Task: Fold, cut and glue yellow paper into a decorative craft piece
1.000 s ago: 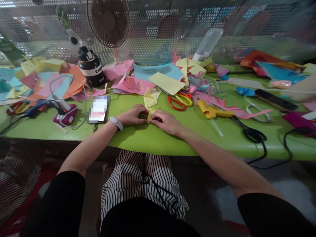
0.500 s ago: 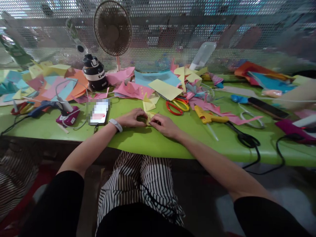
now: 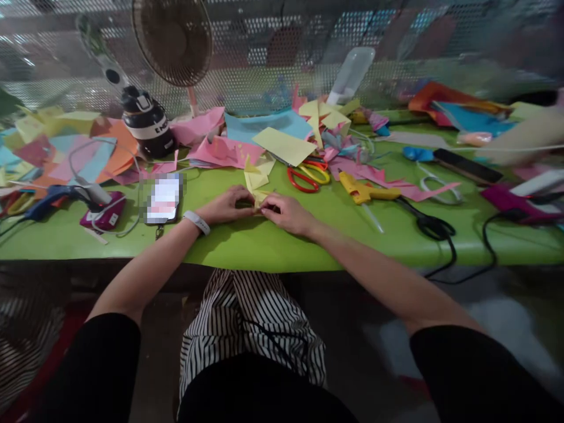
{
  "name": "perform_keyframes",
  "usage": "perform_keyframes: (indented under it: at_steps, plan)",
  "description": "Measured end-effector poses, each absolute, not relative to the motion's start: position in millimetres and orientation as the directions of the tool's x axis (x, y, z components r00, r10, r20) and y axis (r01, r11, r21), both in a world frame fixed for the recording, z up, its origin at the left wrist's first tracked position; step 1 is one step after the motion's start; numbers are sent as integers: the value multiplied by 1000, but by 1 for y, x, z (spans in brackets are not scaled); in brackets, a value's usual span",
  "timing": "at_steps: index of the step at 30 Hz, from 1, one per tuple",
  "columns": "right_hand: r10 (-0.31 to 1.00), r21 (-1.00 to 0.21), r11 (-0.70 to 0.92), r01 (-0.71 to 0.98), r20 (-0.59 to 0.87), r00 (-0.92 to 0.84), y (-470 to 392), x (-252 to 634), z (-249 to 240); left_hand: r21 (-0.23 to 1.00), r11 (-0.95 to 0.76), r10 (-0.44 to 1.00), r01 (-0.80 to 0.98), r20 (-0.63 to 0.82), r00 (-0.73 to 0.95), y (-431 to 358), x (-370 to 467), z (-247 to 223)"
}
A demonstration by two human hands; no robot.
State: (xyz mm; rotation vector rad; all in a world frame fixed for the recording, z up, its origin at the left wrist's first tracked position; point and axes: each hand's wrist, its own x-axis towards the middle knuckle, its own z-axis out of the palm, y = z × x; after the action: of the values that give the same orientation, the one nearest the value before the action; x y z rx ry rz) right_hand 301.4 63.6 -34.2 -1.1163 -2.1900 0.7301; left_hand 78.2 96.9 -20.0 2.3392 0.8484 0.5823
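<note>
Apparently, head view: the yellow paper is near the front of the table, between the fingertips of L hand & R hand. Both pinch it narrowly; which edge each one holds is too small to tell. Step is prob. folding; next move calls for fine, steady fingers. A yellow scrap just behind could hinder. Scissors & glue gun lie to R, phone to L.

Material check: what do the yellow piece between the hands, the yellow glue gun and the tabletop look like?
Yellow piece: probably matte paper, judging by thin, creased edges.
Glue gun: likely smooth hard plastic, from its moulded-looking body.
Tabletop: semi-gloss, showing soft sheen; perhaps vinyl, though paint is possible.
</note>
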Motion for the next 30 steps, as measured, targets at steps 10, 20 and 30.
perform_keyframes:
  at_steps: [10,20,30]
  plan:
    - [851,-703,487,519,247,-464,64,300,-32,609,-667,669,430,236,704,101,83,-22]
    - [856,-712,480,512,253,-451,65,298,-30,588,-682,670,434,266,693,102,84,-23]
    - [911,-800,405,443,391,-128,68,311,-18,598,-647,700,474,219,680,102,84,-22]
